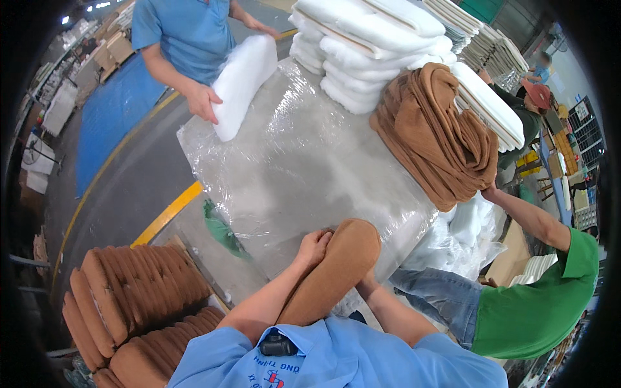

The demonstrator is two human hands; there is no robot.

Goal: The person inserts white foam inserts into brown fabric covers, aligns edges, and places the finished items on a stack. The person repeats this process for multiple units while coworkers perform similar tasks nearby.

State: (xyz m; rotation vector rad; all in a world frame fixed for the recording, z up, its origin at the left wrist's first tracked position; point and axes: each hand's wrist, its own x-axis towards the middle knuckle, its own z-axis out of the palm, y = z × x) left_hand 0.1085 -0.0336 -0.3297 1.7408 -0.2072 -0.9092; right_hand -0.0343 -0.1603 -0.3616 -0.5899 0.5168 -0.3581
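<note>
A brown fabric-covered cushion stands tilted against my chest at the near edge of the plastic-wrapped table. My left hand is closed on its left edge, near the upper end, with the fingers curled in. Behind the cushion's right side goes my right hand; only the part near the wrist shows, and its fingers are hidden. Across the table, a person in a blue shirt holds a white padded slab on edge with both hands.
Stacked brown cushions stand at the lower left. White padding is piled at the far right of the table, beside a heap of brown fabric covers. A person in green reaches toward that heap from the right.
</note>
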